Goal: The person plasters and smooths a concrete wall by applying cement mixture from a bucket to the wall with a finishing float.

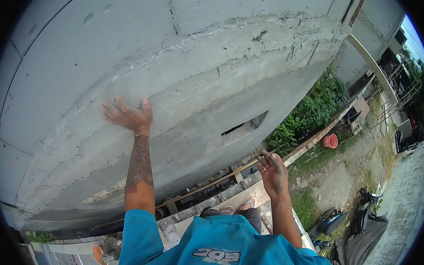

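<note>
My left hand point(130, 116) lies with spread fingers against the grey cement wall point(191, 102), just under a rough horizontal mortar seam point(162, 51). Nothing is in it. Lower and to the right, my right hand point(273, 175) is held up away from the wall, palm showing, with slightly curled fingers apart and grey smears on them. It holds nothing. Between the hands, further down the wall, is a narrow slot-like opening point(245, 124). Above the seam run smooth grey blocks point(120, 27) with thin joints.
My feet point(247, 205) in sandals stand on a narrow raised ledge of planks and blocks point(183, 215). Far below on the right are a dirt yard point(327, 174), green bushes point(311, 105), an orange bucket point(330, 141) and parked motorbikes point(364, 206). Corrugated roofing point(68, 262) lies at lower left.
</note>
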`<action>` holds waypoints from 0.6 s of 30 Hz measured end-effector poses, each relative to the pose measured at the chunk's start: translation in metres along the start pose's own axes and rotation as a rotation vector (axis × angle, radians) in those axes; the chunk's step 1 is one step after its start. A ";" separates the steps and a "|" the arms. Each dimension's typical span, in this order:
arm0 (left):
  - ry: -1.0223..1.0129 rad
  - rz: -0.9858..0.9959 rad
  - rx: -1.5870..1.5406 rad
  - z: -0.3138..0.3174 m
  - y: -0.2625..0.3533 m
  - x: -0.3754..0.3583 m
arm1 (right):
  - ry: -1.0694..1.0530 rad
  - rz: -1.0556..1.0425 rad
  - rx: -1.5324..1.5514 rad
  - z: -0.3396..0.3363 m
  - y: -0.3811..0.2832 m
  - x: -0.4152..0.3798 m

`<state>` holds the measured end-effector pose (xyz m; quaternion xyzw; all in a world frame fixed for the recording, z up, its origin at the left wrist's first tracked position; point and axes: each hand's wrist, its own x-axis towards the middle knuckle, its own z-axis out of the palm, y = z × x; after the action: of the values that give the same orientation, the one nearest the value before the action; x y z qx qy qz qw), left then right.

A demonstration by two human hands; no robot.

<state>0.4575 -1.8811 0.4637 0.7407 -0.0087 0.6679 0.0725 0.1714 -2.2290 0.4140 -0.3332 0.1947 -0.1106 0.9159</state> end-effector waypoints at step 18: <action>-0.006 0.015 0.008 0.000 -0.002 -0.004 | 0.031 -1.176 -1.494 0.222 0.001 0.184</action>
<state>0.4575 -1.8797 0.4600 0.7427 -0.0119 0.6663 0.0647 0.4330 -2.1633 0.5172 -0.8758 0.0283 -0.4052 0.2608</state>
